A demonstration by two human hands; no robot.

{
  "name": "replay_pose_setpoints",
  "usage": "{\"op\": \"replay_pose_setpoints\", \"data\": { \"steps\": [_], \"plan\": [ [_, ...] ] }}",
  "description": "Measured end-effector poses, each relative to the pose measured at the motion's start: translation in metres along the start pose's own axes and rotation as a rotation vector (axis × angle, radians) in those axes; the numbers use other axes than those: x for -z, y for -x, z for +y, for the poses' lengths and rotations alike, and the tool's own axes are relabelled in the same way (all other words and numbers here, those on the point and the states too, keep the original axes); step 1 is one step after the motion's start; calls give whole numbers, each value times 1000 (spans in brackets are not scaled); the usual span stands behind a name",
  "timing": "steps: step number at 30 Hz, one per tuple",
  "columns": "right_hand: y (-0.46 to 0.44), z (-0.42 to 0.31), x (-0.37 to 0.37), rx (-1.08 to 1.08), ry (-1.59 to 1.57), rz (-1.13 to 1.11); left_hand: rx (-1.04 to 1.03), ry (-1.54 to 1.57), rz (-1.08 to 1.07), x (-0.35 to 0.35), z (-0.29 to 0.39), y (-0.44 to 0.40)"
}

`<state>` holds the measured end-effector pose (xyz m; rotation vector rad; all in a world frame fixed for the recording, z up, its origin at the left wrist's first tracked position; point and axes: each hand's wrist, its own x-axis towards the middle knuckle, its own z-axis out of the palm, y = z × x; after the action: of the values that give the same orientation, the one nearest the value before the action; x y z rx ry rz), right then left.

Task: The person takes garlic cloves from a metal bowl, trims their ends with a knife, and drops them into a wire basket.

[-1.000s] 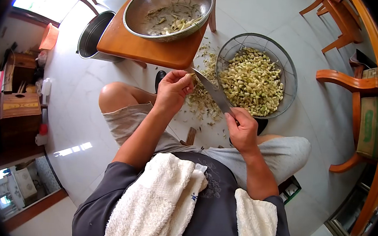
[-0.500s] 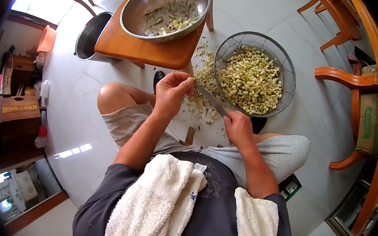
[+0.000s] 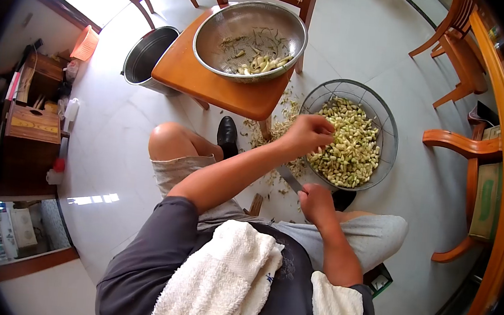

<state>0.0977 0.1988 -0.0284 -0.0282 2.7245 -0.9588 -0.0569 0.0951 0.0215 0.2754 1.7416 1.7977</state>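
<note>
My left hand (image 3: 311, 134) reaches over the wire basket (image 3: 391, 118), above a heap of small pale yellow-green bulbs (image 3: 349, 145). Its fingers are bent downward with the thumb side apart, and no bulb shows clearly between them. A knife (image 3: 289, 179) is in my right hand (image 3: 316, 203), fist closed round the handle, blade pointing up and left. Trimmings (image 3: 285, 115) lie scattered on the floor beside the basket. On a wooden chair seat (image 3: 221, 98) rests a metal colander (image 3: 213, 58) with whitish bulbs (image 3: 265, 64) and stringy roots in it.
A metal bucket (image 3: 144, 58) stands left of the chair. A black shoe (image 3: 227, 132) is on the tiled floor below the chair. More wooden chairs (image 3: 460, 74) and a cardboard box (image 3: 487, 199) are at the right. A white towel (image 3: 224, 269) hangs over my chest.
My left hand has moved right, from beside the knife tip to above the basket. The knife stays in my right hand. The view has shifted, so the surroundings appear lower.
</note>
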Motion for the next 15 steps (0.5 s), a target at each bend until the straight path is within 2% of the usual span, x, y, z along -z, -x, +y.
{"op": "replay_pose_setpoints", "data": {
  "steps": [3,6,7,10,12,13,14,15],
  "plan": [
    [-1,0,1,-32,0,-55,17,-291,-97,-20,2,-28],
    [1,5,0,-25,-70,30,-285,-728,-101,-16,8,-42],
    [3,7,-2,-21,-109,72,-179,-715,-173,-5,31,-42],
    [7,6,6,-59,-115,-4,-198,-804,23,52,89,-39],
    [8,8,5,-54,-111,-36,-393,-1073,259,114,110,-51],
    [8,8,4,-54,-106,-47,-299,-1060,360,148,119,-61],
    [8,7,3,-56,-101,-59,-293,-1246,466,186,122,-75],
    [8,7,3,-57,-94,-71,-15,-1333,479,208,135,-80]
  ]
}}
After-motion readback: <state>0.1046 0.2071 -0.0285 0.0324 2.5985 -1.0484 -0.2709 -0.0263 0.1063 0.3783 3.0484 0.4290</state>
